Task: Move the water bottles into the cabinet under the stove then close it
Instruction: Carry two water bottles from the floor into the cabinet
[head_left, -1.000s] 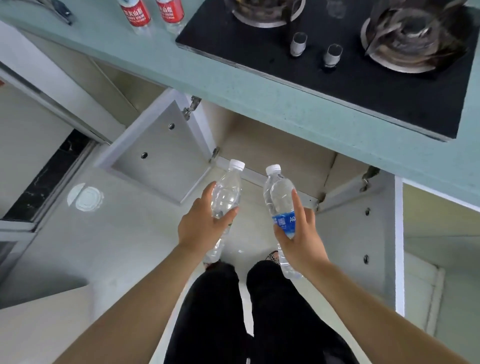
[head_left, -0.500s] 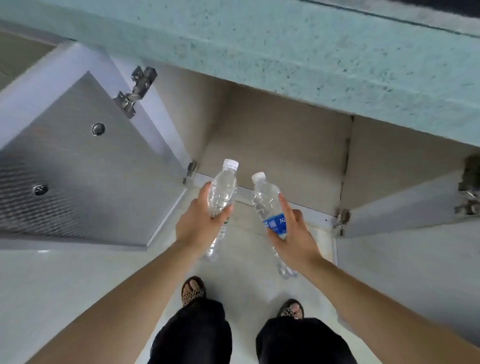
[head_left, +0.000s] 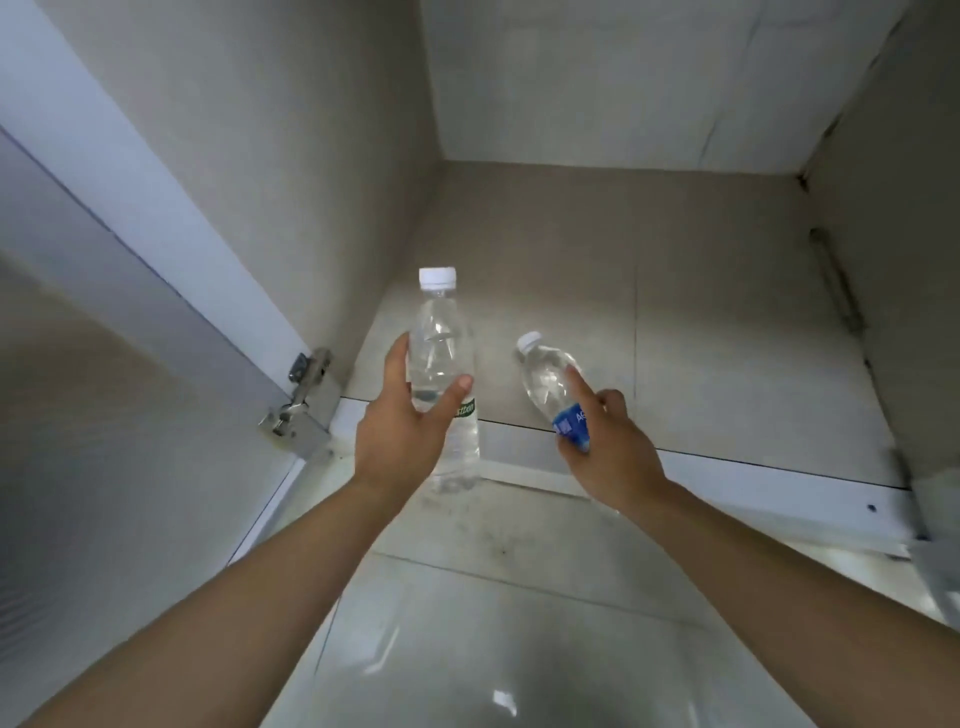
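Nearest, two bare forearms are stretching over the glossy floor (head_left: 467, 649) in front of the cabinet (head_left: 701, 291). At the cabinet's front sill, the left hand (head_left: 400, 441) is gripping a green-labelled bottle (head_left: 441, 353), thumb and fingers curling round its middle, keeping it upright. The right hand (head_left: 608, 457) is clasping a blue-labelled bottle (head_left: 545, 379), its cap tilting into the cabinet's mouth. The door (head_left: 78, 364) is standing open at the cabinet's left side, hanging on a metal hinge (head_left: 301, 400).

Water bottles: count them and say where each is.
2. The green-label bottle is upright in the left hand, the blue-label bottle tilts in the right hand, both at the front of the cabinet. Others may lie outside the frame.
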